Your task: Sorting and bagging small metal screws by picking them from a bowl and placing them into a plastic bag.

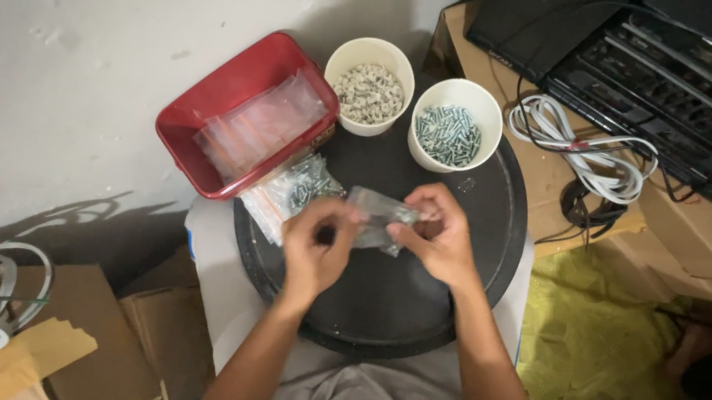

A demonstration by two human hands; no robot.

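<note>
Hands: left hand [315, 246] and right hand [438, 234] both pinch one small clear bag [379, 217].
Done: filled bags [296, 190] lie left.
Left: screws [448, 133] and plugs [369, 93] fill both cups; empty bags [261, 123] wait in red tray [194, 138].

Clear glossy plastic bag [377, 216], shiny metal screws [448, 134], matt black tray [415, 305]
</note>
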